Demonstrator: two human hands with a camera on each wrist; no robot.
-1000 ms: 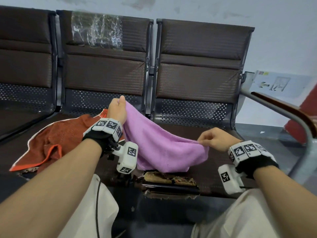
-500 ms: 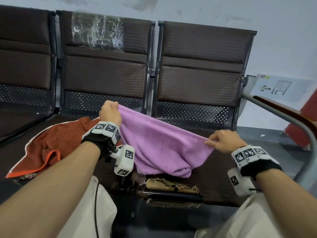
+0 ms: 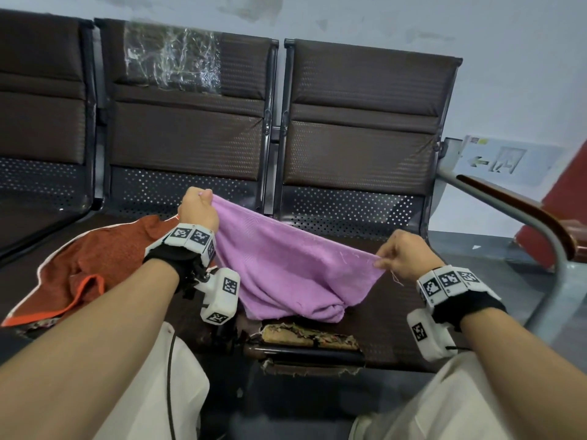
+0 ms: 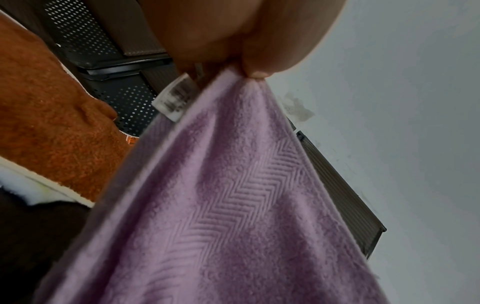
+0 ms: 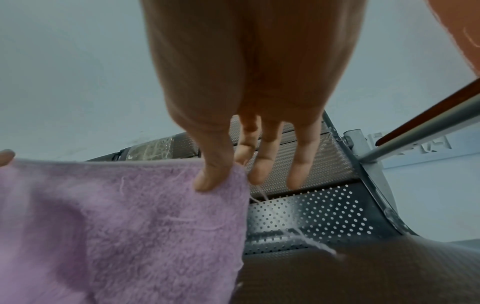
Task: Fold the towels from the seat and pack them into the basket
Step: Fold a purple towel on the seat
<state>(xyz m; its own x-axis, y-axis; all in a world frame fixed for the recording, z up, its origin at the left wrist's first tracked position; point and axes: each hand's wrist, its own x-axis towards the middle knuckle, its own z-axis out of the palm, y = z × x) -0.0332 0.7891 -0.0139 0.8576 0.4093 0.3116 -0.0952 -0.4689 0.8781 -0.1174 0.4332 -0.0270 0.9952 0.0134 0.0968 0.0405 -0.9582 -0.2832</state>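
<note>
- L hand (image 3: pixel 199 208) pinched one top corner of purple towel (image 3: pixel 286 265), white tag (image 4: pixel 174 98) just beside the pinch.
- R hand (image 3: pixel 405 254) pinched the other corner betw thumb & forefinger; other fingers (image 5: pixel 301 164) loose.
- Towel held taut above seat (image 3: pixel 397 319), lower part bunched on it.
- Orange towel (image 3: pixel 104 262) lay crumpled to the left, on next seat.

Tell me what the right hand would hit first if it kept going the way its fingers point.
Probably the perforated seat back of the bench: the right hand, pinching the purple towel, points toward it, though depth is unclear.
</note>
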